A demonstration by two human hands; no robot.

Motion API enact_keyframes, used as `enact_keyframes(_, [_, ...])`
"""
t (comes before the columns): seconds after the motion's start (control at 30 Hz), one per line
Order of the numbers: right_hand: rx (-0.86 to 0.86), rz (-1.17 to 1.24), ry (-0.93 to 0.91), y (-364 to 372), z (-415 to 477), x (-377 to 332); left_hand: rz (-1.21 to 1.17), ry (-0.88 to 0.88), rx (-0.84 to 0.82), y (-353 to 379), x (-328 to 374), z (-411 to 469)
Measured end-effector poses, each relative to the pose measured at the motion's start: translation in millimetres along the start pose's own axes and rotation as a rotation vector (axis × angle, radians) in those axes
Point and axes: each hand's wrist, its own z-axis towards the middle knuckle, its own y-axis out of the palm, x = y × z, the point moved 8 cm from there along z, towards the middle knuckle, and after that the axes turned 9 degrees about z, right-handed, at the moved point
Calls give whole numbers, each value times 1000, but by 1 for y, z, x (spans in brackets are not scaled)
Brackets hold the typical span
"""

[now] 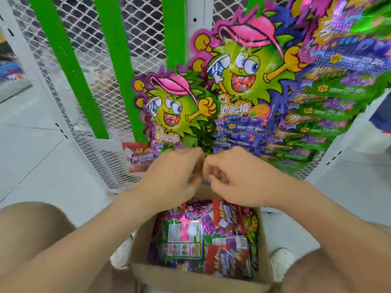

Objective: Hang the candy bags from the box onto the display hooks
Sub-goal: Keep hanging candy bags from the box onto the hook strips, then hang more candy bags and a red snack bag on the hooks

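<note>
Judging by left hand [175, 176] and right hand [234, 178] curled fingertip to fingertip above the box [190, 280], any hold too blurred to tell, probably between picks: next, gripping a bag [186, 235] inside and lifting it to a strip [175, 39].

lettering on the hanging bags [239, 81] is too blurred to read; only a "30" shows on the green bags [330, 89] at right. back labels [184, 235] in the box [146, 271] are illegible.

Bright even light, soft shadows; motion blur throughout, worst top right; wide-angle bending at edges.
</note>
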Motion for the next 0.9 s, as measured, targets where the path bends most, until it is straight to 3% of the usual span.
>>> enact_keyframes(0.07, [-292,-130,39,35,-14,17,-3,46,-357,73,10,-12])
enact_keyframes(0.13, [-421,-195,88,57,-26,35,27,75,-622,145,17,-31])
enact_keyframes(0.2, [-491,-223,148,73,-33,56,45,59,-805,208,19,-47])
enact_keyframes(0.27, [-530,-248,186,83,-37,74,-11,0,-878,259,21,-58])
enact_keyframes(0.43, [-569,-312,218,96,-44,103,-103,-154,-895,350,22,-82])
enact_keyframes(0.6, [-608,-280,225,109,-41,119,-154,-203,-894,381,23,-91])
enact_keyframes(0.73, [-693,-301,204,111,-28,119,-385,-202,-805,355,27,-66])
enact_keyframes(0.9, [-703,-313,266,103,-13,111,-695,-194,-633,273,15,-42])
